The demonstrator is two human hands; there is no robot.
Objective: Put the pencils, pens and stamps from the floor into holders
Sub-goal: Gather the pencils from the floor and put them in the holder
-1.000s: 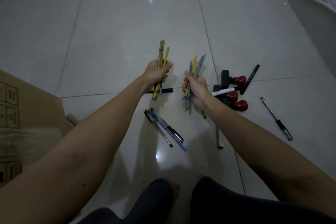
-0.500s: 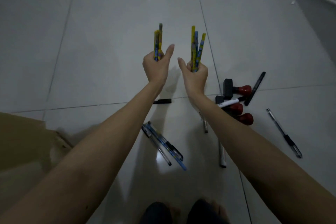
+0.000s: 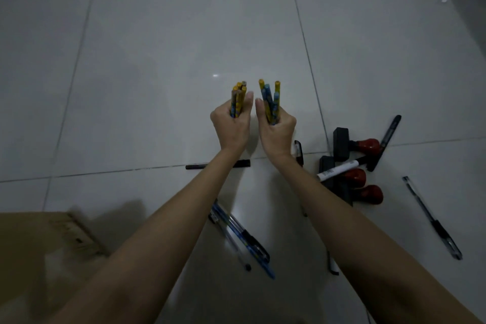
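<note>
- Gripping a bunch of mostly yellow pencils, the left hand is curling its fingers round them, thumb lying straight up beside the bunch, blunt ends pointing to 12 o'clock.
- Holding a second bunch, the blue pencils mixed with yellow, the right hand is closing round them the same way, thumb straight up; the two hands are sitting just beside each other, raised over the floor.
- No holder is showing in this view; a cardboard box is lying at 8 o'clock, and its contents cannot be told.
- Lying at 6 o'clock from the hands, between the forearms, a few pens are bundled side by side, one of them blue.
- A black pen is lying across the tile joint, partly hidden under the left wrist.
- At 4 o'clock, three stamps with black bases and red knobs are lying on their sides, touching one another, a white marker resting across them.
- A dark pen is leaning along the stamps at 3 o'clock; a clear pen is lying well apart at 4 o'clock.
- Another marker is poking out from under the right forearm.
- Pale glossy tiles are covering the floor, catching small glints of light in a dim room.
</note>
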